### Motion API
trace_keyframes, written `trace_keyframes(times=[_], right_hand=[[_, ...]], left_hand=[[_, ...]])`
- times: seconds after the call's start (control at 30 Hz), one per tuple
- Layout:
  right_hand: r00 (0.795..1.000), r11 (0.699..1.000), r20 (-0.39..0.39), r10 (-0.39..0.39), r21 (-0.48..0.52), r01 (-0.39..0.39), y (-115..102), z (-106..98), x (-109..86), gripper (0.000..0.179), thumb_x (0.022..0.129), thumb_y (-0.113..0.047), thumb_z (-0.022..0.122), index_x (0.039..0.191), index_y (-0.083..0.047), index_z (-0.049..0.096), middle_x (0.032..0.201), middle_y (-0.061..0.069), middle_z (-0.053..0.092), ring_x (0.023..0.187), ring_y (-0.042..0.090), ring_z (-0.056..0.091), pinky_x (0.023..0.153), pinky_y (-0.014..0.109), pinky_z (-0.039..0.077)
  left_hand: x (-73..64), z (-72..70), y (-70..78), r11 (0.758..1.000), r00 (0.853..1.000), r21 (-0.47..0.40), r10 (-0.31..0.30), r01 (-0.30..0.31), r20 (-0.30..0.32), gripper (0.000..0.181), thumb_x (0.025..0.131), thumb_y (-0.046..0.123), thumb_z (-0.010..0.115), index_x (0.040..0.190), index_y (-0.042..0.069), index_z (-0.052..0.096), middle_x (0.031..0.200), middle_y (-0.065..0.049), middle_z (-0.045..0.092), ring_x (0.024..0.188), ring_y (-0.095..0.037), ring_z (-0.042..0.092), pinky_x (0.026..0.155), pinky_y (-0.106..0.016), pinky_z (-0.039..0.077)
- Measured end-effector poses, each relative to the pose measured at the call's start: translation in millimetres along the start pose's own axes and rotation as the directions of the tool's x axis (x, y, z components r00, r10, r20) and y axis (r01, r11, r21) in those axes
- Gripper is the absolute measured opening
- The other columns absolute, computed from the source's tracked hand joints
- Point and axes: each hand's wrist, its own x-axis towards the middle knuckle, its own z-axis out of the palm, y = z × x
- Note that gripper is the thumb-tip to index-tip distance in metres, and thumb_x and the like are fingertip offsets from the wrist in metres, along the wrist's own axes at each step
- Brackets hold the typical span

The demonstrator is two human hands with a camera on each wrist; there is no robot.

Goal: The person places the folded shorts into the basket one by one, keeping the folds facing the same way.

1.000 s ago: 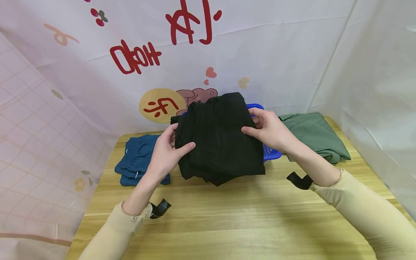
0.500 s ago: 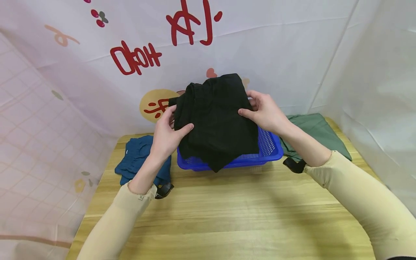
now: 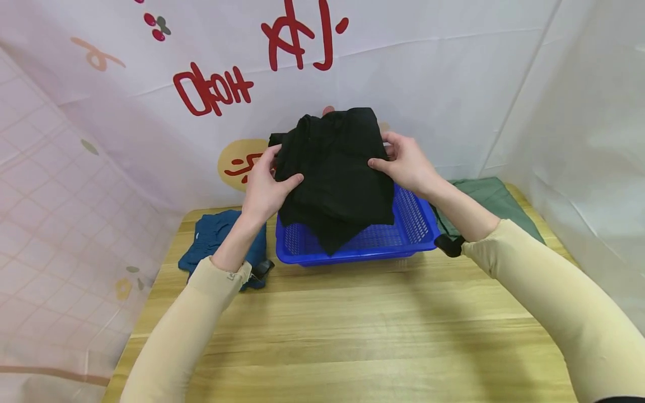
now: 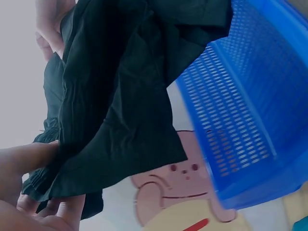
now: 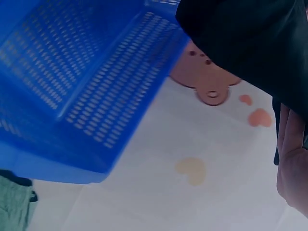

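Note:
Folded black pants [image 3: 337, 168] hang in the air over a blue plastic basket [image 3: 347, 258] in the head view. My left hand [image 3: 264, 187] pinches their left edge, thumb in front and fingers behind. On the opposite edge my right hand [image 3: 410, 165] pinches them the same way. A gathered waistband shows on the pants [image 4: 120, 125] in the left wrist view, with a loose corner hanging down beside the basket [image 4: 226, 106]. The right wrist view shows part of the right hand [image 5: 293, 166] at the dark cloth [image 5: 255, 43]. The pants hide the back of the basket.
Folded blue shorts [image 3: 209, 238] lie left of the basket, partly behind the left forearm. A folded green garment [image 3: 491, 198] lies at the right, partly covered by the right forearm. A printed white cloth wall [image 3: 428, 84] stands behind the wooden table [image 3: 342, 336].
Both hands have carried the black pants away from the body, toward the back wall and over the basket. More of the basket's front and inside shows now. Both hands keep their hold.

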Motion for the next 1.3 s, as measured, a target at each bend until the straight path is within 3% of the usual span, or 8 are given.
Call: trace_keyframes(times=[0.17,0.4,0.5,0.7,0.83,0.97,1.1,1.3], right_hand=[[0.998,0.998,0.041,0.056,0.003,-0.056,12.6,4.7,10.9,0.049,0.105,-0.012,0.063,0.152,-0.007,0.05,0.137,0.027,0.068,0.12,0.04,0.069,0.102,0.051,0.059],[0.999,0.998,0.005,0.032,0.055,-0.032,14.0,7.6,22.5,0.046,0.105,-0.01,0.062,0.149,-0.007,0.05,0.139,0.027,0.067,0.12,0.04,0.07,0.103,0.051,0.058],[0.999,0.998,-0.002,0.04,0.054,-0.039,14.6,7.3,25.2,0.045,0.105,-0.009,0.062,0.148,-0.005,0.051,0.139,0.028,0.066,0.12,0.041,0.069,0.104,0.052,0.057],[0.991,0.994,0.073,0.113,-0.023,-0.111,34.7,12.3,26.2,0.055,0.104,-0.013,0.064,0.156,-0.004,0.045,0.143,0.029,0.063,0.126,0.042,0.066,0.109,0.055,0.054],[0.969,0.984,0.176,0.174,-0.071,-0.164,48.9,17.1,25.4,0.066,0.105,-0.014,0.062,0.163,-0.001,0.033,0.152,0.032,0.054,0.135,0.046,0.059,0.116,0.057,0.049],[0.94,0.97,0.25,0.233,-0.124,-0.207,59.9,21.3,25.3,0.075,0.105,-0.013,0.062,0.166,0.003,0.021,0.158,0.034,0.046,0.143,0.047,0.053,0.119,0.058,0.046],[0.914,0.957,0.291,0.283,-0.146,-0.25,67.7,26.4,27.8,0.076,0.104,-0.011,0.063,0.165,0.006,0.021,0.159,0.034,0.045,0.145,0.047,0.05,0.121,0.057,0.045],[0.87,0.936,0.35,0.347,-0.19,-0.296,74.5,28.5,32.6,0.077,0.105,-0.008,0.061,0.166,0.006,0.016,0.172,0.029,0.025,0.153,0.046,0.039,0.119,0.059,0.045]], left_hand=[[9.6,6.6,-10.5,0.997,0.998,0.051,-0.061,0.06,0.027,0.068,0.094,0.02,0.077,0.155,0.01,0.048,0.144,-0.02,0.062,0.13,-0.039,0.063,0.108,-0.054,0.056],[21.3,6.7,-7.9,0.999,1.0,0.053,0.0,0.001,-0.02,0.064,0.094,0.018,0.076,0.152,0.01,0.051,0.139,-0.019,0.065,0.119,-0.038,0.064,0.104,-0.053,0.056],[23.1,8.5,-6.4,0.998,1.0,0.057,-0.001,0.003,-0.022,0.063,0.095,0.018,0.075,0.153,0.011,0.051,0.14,-0.019,0.064,0.121,-0.037,0.063,0.105,-0.053,0.055],[18.8,23.8,-23.1,0.993,0.992,0.066,-0.106,0.102,0.068,0.068,0.096,0.018,0.076,0.156,0.009,0.046,0.145,-0.02,0.059,0.133,-0.037,0.055,0.111,-0.055,0.051],[12.1,34.0,-38.0,0.974,0.967,0.1,-0.215,0.202,0.14,0.074,0.096,0.018,0.076,0.16,0.009,0.04,0.152,-0.023,0.053,0.14,-0.039,0.051,0.115,-0.056,0.049],[9.1,44.8,-49.7,0.956,0.939,0.119,-0.287,0.268,0.192,0.075,0.095,0.016,0.077,0.16,0.007,0.04,0.151,-0.024,0.054,0.139,-0.04,0.054,0.116,-0.053,0.05],[9.5,52.6,-53.4,0.939,0.914,0.141,-0.34,0.315,0.223,0.078,0.094,0.015,0.078,0.161,0.006,0.038,0.155,-0.024,0.052,0.143,-0.039,0.053,0.119,-0.052,0.048],[12.5,61.4,-55.4,0.905,0.868,0.211,-0.417,0.369,0.271,0.083,0.095,0.016,0.078,0.164,0.005,0.032,0.164,-0.023,0.044,0.152,-0.039,0.044,0.125,-0.052,0.042]])
